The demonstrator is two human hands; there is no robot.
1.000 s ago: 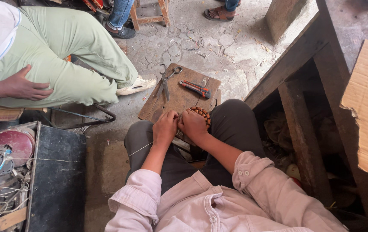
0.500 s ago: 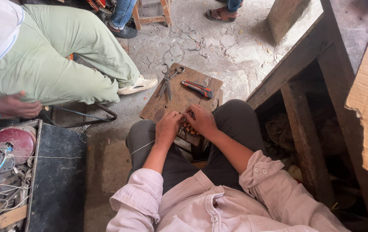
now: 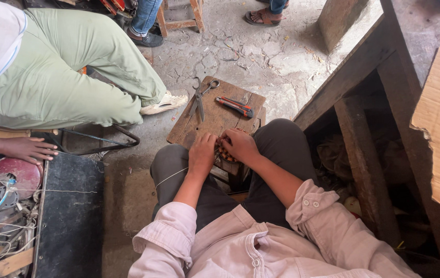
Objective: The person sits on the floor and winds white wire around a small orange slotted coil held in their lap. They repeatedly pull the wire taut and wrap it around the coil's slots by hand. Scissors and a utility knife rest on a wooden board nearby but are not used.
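The string of brown wooden beads is held low between the knees, at the near edge of the small wooden stool, where a second ago it was lifted higher and showed as a clear arc above the fingers. Now it is mostly covered: the left hand is curled tight against it, and the right hand is closed over it from the other side, knuckles touching. A thin pale thread is seen trailing across the left thigh. Scissors and a red-handled utility knife are left lying untouched on the stool top. A co-worker's hand has been moved onto the black case at the left
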